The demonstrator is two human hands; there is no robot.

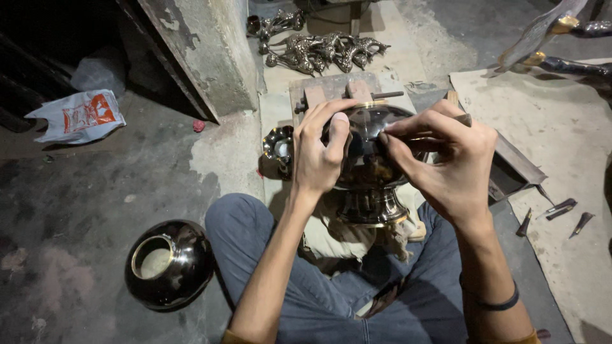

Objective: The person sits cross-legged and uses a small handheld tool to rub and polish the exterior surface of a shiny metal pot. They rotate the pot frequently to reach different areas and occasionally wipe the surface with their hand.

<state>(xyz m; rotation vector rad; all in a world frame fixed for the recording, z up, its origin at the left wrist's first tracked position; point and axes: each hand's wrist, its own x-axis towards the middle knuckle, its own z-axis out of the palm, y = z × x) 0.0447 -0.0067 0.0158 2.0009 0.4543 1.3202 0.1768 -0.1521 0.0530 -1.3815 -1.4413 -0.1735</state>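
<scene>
The person sits cross-legged on the concrete floor (95, 185), and a dark polished metal bowl (368, 159) stands on its flared foot over a crumpled cloth (331, 239) in the lap. The bowl is round and glossy, with a thin brass-coloured rim and a ribbed pedestal.

The left hand (319, 150) lies on the left side of the bowl; its fingers are curved and close together over the top edge, and the thumb is pressed flat on the shiny wall. The right hand (446, 159) is on the right side. Its fingers are pressed together in a pinch at the surface of the bowl; what they pinch is too small to tell. A dark band (494, 302) is around the right wrist.

Behind the bowl there is a wooden block (322, 89) with a metal rod (386, 95). Farther back lies a heap of curved ornate metal castings (325, 51). On the left of the floor rests a second rounded dark vessel (169, 264) with a wide open mouth, and a white plastic bag (80, 116) lies near the wall. On the right, a few small pointed chisels (561, 210) lie on a pale mat (561, 127).
</scene>
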